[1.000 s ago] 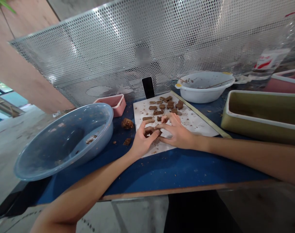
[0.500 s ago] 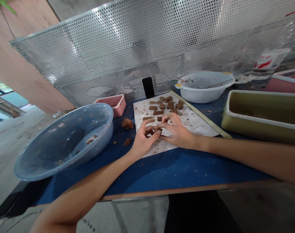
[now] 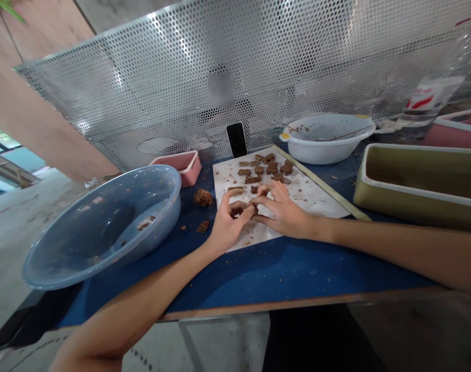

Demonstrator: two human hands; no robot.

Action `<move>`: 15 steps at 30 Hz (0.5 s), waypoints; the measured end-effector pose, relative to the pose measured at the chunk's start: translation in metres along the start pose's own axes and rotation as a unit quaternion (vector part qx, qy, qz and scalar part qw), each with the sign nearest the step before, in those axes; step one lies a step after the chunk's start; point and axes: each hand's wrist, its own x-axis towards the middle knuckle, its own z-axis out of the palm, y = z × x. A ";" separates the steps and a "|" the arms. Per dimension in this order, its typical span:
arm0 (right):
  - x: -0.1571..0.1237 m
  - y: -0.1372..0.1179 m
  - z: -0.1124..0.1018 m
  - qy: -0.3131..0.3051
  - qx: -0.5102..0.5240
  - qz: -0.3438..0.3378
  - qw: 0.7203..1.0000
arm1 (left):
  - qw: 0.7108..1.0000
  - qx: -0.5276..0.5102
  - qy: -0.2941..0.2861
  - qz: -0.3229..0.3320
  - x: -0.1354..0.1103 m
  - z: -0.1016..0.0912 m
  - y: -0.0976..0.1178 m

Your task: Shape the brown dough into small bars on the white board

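My left hand and my right hand meet over the near part of a white board. Between their fingertips sits a small brown clay piece, pinched from both sides. The left thumb and forefinger curl round it; the right fingers press on its other end. Several shaped brown clay pieces lie in rows on the far half of the board.
A large blue basin stands at left, a pink box behind it. A clay lump lies on the blue table. A black phone leans on the perforated metal screen. A white bowl and an olive tray stand at right.
The fingers of both hands have shifted slightly around the clay piece; the left forefinger lifted and curled back down. The arms stay where they were.
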 end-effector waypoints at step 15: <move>-0.005 -0.004 -0.011 0.064 0.047 0.007 0.997 | 0.998 -0.055 -0.009 0.010 -0.003 0.003 0.001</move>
